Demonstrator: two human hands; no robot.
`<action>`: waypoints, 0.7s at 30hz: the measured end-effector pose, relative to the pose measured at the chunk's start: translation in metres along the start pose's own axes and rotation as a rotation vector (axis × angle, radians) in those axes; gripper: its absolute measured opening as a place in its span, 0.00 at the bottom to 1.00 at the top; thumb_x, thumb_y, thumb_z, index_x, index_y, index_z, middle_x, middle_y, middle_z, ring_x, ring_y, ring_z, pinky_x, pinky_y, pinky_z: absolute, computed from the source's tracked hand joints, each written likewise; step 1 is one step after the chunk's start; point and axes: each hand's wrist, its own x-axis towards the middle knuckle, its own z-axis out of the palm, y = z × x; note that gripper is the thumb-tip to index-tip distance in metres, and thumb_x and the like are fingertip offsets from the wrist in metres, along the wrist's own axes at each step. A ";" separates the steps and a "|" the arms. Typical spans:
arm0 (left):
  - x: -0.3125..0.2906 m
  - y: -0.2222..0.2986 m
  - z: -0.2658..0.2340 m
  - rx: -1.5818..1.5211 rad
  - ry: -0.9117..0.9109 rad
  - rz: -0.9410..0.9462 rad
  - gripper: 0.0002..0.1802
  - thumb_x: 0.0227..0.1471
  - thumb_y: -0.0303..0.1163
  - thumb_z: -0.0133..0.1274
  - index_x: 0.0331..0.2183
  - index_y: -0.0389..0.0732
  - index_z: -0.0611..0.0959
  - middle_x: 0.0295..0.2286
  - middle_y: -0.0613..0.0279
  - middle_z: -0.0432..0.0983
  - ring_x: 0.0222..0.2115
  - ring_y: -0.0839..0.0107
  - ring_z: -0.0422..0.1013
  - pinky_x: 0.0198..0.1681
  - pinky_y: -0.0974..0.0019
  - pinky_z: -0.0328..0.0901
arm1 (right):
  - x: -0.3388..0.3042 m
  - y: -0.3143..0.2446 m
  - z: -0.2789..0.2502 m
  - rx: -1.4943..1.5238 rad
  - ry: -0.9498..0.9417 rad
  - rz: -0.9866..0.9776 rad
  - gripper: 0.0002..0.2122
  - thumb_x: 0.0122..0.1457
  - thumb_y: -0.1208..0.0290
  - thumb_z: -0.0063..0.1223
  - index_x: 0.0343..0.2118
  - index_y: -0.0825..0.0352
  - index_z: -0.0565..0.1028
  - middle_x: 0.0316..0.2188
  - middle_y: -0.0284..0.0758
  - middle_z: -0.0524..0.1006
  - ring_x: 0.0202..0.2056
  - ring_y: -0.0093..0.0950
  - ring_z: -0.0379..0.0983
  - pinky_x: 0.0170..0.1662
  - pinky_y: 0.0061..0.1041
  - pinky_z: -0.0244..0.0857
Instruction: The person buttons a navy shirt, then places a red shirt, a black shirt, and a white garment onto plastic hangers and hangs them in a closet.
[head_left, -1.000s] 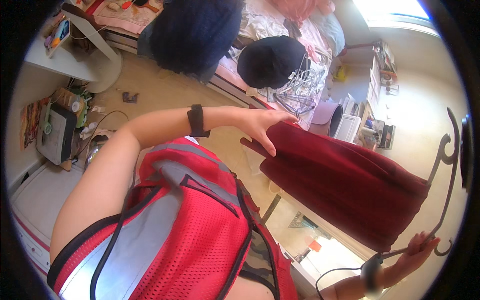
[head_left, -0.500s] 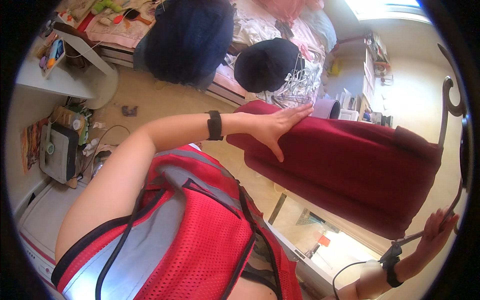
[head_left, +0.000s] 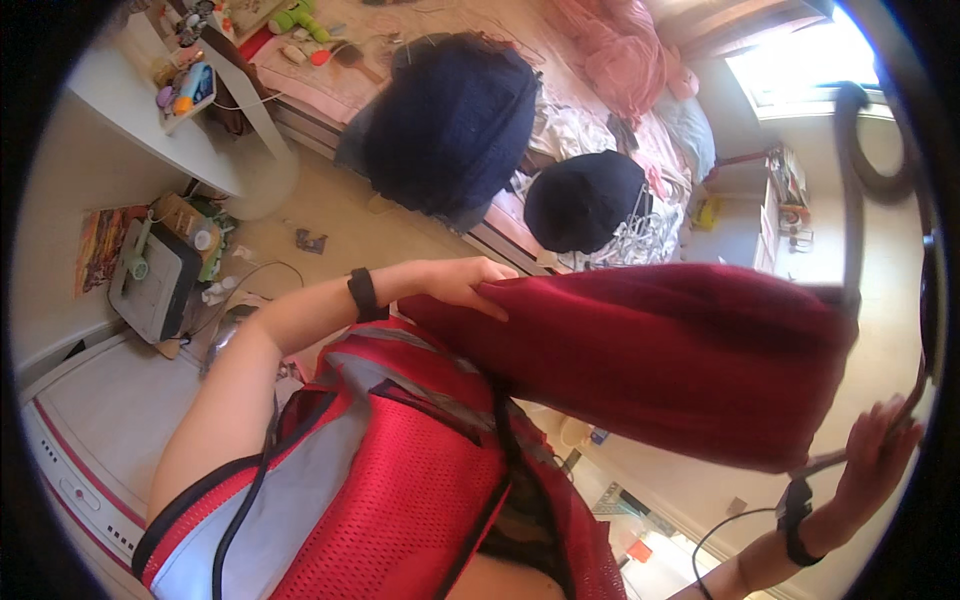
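A dark red folded cloth, which might be a garment, stretches across in front of me to a dark metal frame with a curled end at the right. At the cloth's left end, close to my body, my left hand is closed on its edge, the thumb lying on top. Low on the right, my right hand has its fingers round a dark bar of the frame, beside the cloth's lower corner. How the cloth is attached to the frame cannot be made out.
Beyond the cloth is a bed with a big dark blue bundle, a smaller black one and several wire hangers. A white desk and a printer-like box stand left. A cable crosses the floor.
My left hand has drawn back toward my body and gone from lying spread on the cloth to gripping its edge. The cloth's left end came nearer. My right hand stays on the bar.
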 end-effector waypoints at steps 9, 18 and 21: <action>-0.083 -0.009 -0.010 -0.071 0.393 -0.182 0.18 0.56 0.28 0.48 0.49 0.36 0.73 0.43 0.62 0.74 0.42 0.75 0.67 0.48 0.68 0.61 | 0.041 -0.036 0.102 0.417 -0.349 0.031 0.22 0.63 0.48 0.35 0.31 0.67 0.68 0.14 0.24 0.62 0.13 0.12 0.50 0.16 0.10 0.43; -0.098 -0.010 -0.028 -0.274 0.709 -0.753 0.16 0.56 0.29 0.48 0.46 0.34 0.75 0.38 0.68 0.74 0.39 0.78 0.65 0.45 0.70 0.62 | 0.075 -0.037 0.186 0.696 -0.861 0.083 0.22 0.63 0.52 0.40 0.43 0.72 0.69 0.19 0.31 0.70 0.15 0.13 0.57 0.18 0.14 0.47; -0.097 -0.056 -0.031 -0.295 0.960 -0.373 0.15 0.55 0.28 0.48 0.44 0.33 0.75 0.38 0.67 0.74 0.38 0.76 0.65 0.45 0.68 0.62 | 0.087 -0.027 0.226 0.741 -0.969 0.063 0.19 0.62 0.56 0.44 0.41 0.71 0.70 0.20 0.31 0.71 0.18 0.15 0.60 0.19 0.16 0.51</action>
